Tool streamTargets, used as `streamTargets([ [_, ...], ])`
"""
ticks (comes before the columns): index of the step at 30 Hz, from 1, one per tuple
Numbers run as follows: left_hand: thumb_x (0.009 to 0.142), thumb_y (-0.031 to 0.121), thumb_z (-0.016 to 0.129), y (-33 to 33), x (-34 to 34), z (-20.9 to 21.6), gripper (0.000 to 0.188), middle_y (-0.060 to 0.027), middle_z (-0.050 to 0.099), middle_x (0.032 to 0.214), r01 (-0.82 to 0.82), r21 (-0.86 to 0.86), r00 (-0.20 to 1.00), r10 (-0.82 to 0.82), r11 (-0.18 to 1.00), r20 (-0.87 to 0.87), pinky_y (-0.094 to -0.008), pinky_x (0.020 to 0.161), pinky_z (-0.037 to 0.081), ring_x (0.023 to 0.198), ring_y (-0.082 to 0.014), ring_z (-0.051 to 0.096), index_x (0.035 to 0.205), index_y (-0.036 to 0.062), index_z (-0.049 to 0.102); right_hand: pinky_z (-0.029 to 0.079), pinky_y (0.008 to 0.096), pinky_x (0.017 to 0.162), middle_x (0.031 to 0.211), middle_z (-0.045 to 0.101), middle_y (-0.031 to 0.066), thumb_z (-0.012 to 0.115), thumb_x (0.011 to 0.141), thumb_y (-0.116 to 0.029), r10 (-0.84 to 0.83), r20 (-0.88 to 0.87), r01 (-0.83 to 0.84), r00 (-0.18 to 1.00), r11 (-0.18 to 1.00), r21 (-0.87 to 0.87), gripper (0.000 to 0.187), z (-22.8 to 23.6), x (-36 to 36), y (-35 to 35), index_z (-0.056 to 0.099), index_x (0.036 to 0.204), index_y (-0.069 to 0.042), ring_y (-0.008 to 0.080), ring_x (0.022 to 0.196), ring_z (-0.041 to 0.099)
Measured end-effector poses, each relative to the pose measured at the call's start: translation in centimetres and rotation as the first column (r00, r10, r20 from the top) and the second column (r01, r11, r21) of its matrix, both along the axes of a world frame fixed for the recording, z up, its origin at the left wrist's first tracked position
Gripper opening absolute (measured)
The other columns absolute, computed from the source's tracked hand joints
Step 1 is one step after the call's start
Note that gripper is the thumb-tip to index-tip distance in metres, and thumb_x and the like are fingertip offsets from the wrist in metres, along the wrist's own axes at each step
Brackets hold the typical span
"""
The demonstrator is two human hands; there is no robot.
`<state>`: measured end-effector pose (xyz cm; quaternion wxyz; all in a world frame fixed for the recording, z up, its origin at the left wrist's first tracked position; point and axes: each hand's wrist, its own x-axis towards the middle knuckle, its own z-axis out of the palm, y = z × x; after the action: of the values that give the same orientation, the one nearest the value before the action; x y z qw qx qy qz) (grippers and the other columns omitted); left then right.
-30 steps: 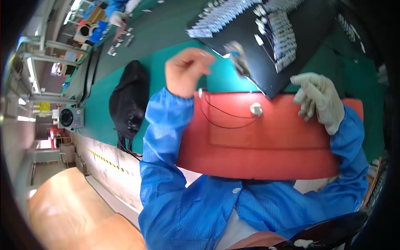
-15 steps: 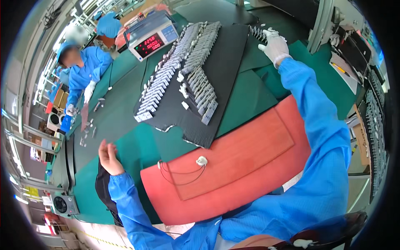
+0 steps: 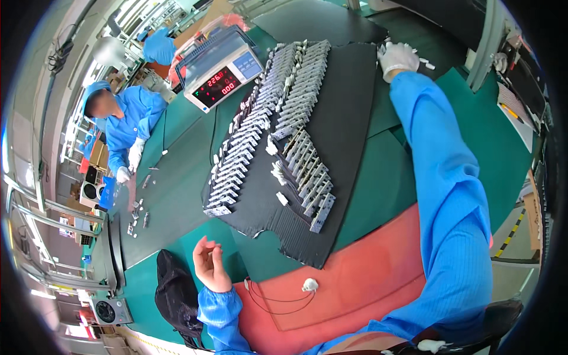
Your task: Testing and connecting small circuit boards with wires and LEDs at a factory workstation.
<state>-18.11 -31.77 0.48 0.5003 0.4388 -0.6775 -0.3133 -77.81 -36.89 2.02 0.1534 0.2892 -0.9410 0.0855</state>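
Note:
My right hand (image 3: 397, 58), in a white glove, reaches to the far edge of the bench, fingers curled and mostly hidden. Small white connector-like pieces (image 3: 426, 63) show just beside it; what the fingers hold, if anything, cannot be made out. Bare and empty, my left hand (image 3: 212, 264) hovers above the near left bench, fingers loosely bent and apart. Between the hands, long rows of slim metallic strips (image 3: 239, 160) with white ends lie on a black ribbed sheet (image 3: 349, 124). A shorter row of strips (image 3: 307, 168) slants toward me.
A meter (image 3: 222, 71) with red digits stands behind the rows. On the red mat (image 3: 367, 260) lies a thin cable with a white plug (image 3: 309, 285). A black cloth bag (image 3: 174, 290) sits by my left arm. A gloved co-worker (image 3: 127, 118) handles small parts across the bench.
My view has shifted. My right hand now covers the spot where a small group of strips showed beside it, and its fingers have curled. My left hand has moved right, toward the red mat.

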Motion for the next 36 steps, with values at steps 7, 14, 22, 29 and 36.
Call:
streamTargets([
  [7,0.089,0.001,0.053,0.1,-0.2,0.3,0.03,-0.005,0.058,0.099,0.049,0.002,0.997,-0.049,0.999,0.06,-0.0248,0.075,0.047,0.085,-0.0124,0.058,0.119,-0.0004,0.051,0.049,0.0394,0.074,0.086,0.064,0.0149,0.046,0.089,-0.04,0.098,0.005,-0.095,0.995,0.97,-0.225,0.038,1.0,-6.8,3.8,0.063,0.11,-0.013,0.0272,0.086,0.063],
  [14,0.087,-0.001,0.056,-0.1,0.7,-0.3,0.023,-0.0038,0.058,0.094,0.085,-0.064,0.98,-0.072,0.994,0.185,-0.023,0.075,0.047,0.084,-0.01,0.056,0.111,0.0009,0.056,0.046,0.0234,0.062,0.083,0.064,0.0038,0.047,0.087,-0.056,0.777,0.592,0.096,0.213,0.586,-0.805,0.056,9.9,8.0,12.1,0.062,0.108,-0.006,0.0114,0.071,0.057],
  [22,0.087,0.007,0.059,6.2,-4.4,7.1,0.026,-0.0093,0.059,0.094,0.512,0.073,0.851,-0.517,0.856,0.092,-0.0266,0.076,0.047,0.086,-0.0166,0.06,0.112,0.0001,0.06,0.053,0.0344,0.056,0.088,0.064,0.0154,0.04,0.09,-0.058,0.501,0.7,0.057,-0.508,0.831,-0.553,0.068,11.0,24.3,20.1,0.055,0.105,0.007,0.0222,0.069,0.063],
  [29,0.087,0.0,0.057,10.1,-6.4,6.5,0.021,-0.0095,0.06,0.095,0.727,0.262,0.686,-0.693,0.635,-0.223,-0.027,0.084,0.045,0.092,-0.0156,0.058,0.108,-0.0041,0.061,0.052,0.027,0.058,0.09,0.065,0.0083,0.042,0.092,-0.053,0.396,0.715,-0.207,-0.577,0.775,-0.597,0.057,8.0,28.1,20.2,0.057,0.116,-0.004,0.0124,0.066,0.058],
  [36,0.087,0.006,0.06,9.8,-5.7,4.6,0.016,-0.0072,0.057,0.083,0.588,0.143,0.809,-0.579,0.796,-0.099,-0.0248,0.065,0.044,0.075,-0.0123,0.055,0.1,-0.0017,0.065,0.052,0.0285,0.06,0.088,0.063,0.0114,0.042,0.093,-0.044,0.618,0.645,-0.328,-0.451,0.557,-0.763,0.051,7.6,28.5,20.5,0.053,0.112,0.002,0.0166,0.073,0.062],
])
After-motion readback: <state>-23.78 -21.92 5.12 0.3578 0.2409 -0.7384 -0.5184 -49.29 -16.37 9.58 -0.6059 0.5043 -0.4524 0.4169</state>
